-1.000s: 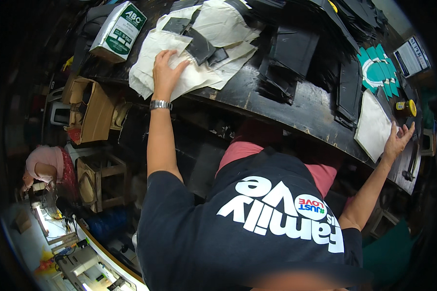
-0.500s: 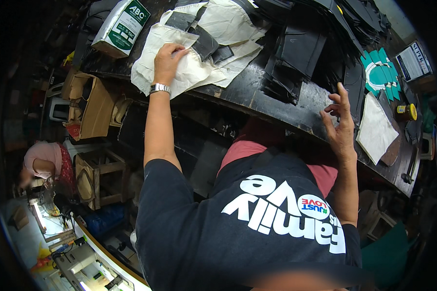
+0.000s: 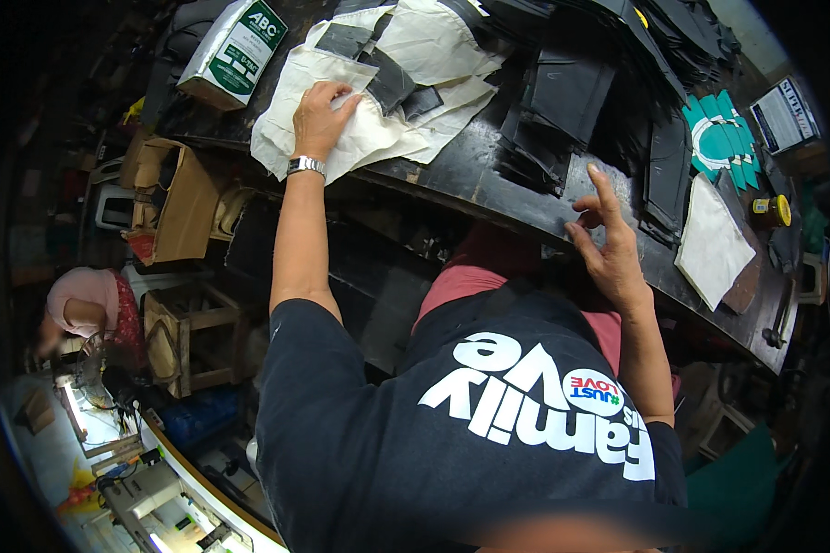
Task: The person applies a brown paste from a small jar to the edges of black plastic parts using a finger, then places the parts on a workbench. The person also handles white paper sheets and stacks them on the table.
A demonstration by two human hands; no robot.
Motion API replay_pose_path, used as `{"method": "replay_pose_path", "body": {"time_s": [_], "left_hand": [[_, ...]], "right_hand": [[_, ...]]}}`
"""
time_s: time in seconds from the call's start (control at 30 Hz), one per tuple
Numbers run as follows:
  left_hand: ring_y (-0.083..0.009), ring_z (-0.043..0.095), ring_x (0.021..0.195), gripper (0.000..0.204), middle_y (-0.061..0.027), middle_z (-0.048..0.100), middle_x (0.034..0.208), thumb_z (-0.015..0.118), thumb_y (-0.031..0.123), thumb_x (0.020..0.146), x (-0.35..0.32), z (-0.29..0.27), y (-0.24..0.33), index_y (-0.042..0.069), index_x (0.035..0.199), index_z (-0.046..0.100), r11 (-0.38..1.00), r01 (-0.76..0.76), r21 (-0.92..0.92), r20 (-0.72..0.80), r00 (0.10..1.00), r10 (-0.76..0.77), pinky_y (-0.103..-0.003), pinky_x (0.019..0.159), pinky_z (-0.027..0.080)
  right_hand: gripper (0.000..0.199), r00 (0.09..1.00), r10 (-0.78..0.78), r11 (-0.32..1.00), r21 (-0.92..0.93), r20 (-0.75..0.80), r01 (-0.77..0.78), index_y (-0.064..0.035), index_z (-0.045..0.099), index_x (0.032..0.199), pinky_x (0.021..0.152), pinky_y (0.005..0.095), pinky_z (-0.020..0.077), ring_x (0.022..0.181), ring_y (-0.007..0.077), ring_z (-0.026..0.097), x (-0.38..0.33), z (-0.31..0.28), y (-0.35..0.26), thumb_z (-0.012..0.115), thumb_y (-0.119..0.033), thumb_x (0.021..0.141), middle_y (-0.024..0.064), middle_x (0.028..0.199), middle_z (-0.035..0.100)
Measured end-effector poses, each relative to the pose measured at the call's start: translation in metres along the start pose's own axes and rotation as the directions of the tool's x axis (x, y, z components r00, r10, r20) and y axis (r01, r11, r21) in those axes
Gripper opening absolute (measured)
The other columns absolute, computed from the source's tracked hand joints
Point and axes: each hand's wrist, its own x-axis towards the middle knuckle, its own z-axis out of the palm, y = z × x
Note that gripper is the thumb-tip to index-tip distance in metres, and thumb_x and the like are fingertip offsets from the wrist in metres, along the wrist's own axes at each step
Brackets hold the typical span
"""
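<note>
- Left hand, 11 o'clock from picture centre: fingers bent over cream cloth pieces, touching the top layer. Cannot tell whether they pinch an edge or only press.
- Right hand, nearly 3 o'clock: fingers open, index extended, thumb apart, the others curled. Hand overlaps the table's near edge in view; contact cannot be judged.
- Metal-band wristwatch on left wrist, just below the hand.
- Cream pieces overlap loosely, 11 to 12 o'clock, on the dark table. Dark flat scraps lie on them, at 2 o'clock from the left hand.
- Single cream cloth piece, 3 o'clock from the right hand, apart from it, reaching over the table edge.
- Black sheet pieces, stacked, between 1 and 2 o'clock; narrower black stack at 1 o'clock from the right hand.
- Teal cut pieces, 2 o'clock, fanned. Small yellow-lidded jar, just short of 3 o'clock, beside the single cream piece.
- Green-and-white rectangular tin, near 11 o'clock, left of the cream pile.
- Off the table: open cardboard box, between 9 and 10 o'clock; wooden stool, between 8 and 9; bent-over co-worker, 9; sewing machine, 8.
</note>
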Motion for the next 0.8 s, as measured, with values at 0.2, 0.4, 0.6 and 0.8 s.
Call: {"method": "replay_pose_path", "body": {"time_s": [0.2,0.4,0.6,0.8], "left_hand": [[-0.0224,0.071,0.082,0.015,-0.0109,0.072,0.096,0.077,0.009,0.084,0.001,-0.004,-0.018,0.002,0.098,0.075,0.943,0.123,-0.309,0.102,0.990,-0.096,-0.031,0.076,0.055],[-0.0225,0.070,0.081,0.014,-0.0100,0.071,0.094,0.075,0.010,0.085,0.004,-0.010,-0.018,0.002,0.096,0.072,0.986,0.089,-0.141,0.093,0.993,-0.077,-0.033,0.075,0.055],[-0.0234,0.068,0.085,0.011,-0.0098,0.070,0.093,0.074,0.009,0.084,0.013,-0.041,0.081,0.002,0.091,0.069,0.932,-0.051,-0.358,-0.100,0.995,0.016,-0.034,0.080,0.054],[-0.0292,0.064,0.109,0.014,-0.0124,0.067,0.112,0.069,0.007,0.083,-0.031,-0.004,0.263,0.003,0.096,0.065,0.580,-0.239,-0.779,0.034,0.907,0.419,-0.045,0.105,0.043]], "right_hand": [[0.086,0.999,0.037,0.999,0.007,0.029,-0.037,-0.0201,0.029,0.159,0.079,0.0329,0.0535,0.081,0.0195,0.064,-0.005,0.001,0.001,0.070,0.004,0.087,0.0142,0.103,0.063],[0.087,0.997,0.058,0.997,0.041,0.057,-0.060,-0.0193,0.027,0.160,0.082,0.0327,0.0532,0.083,0.0195,0.065,-0.006,0.001,0.000,0.070,0.004,0.088,0.0140,0.104,0.065],[0.099,0.997,0.038,0.940,0.341,-0.065,-0.013,-0.0201,0.018,0.162,0.098,0.0371,0.0484,0.111,0.0232,0.060,0.005,0.007,-0.013,0.076,-0.004,0.084,0.0140,0.124,0.060],[0.106,0.978,0.098,0.562,0.821,-0.182,0.097,-0.0248,-0.006,0.162,0.105,0.0438,0.0458,0.131,0.0291,0.051,0.018,0.008,-0.024,0.073,-0.023,0.091,0.0236,0.151,0.039]]}}
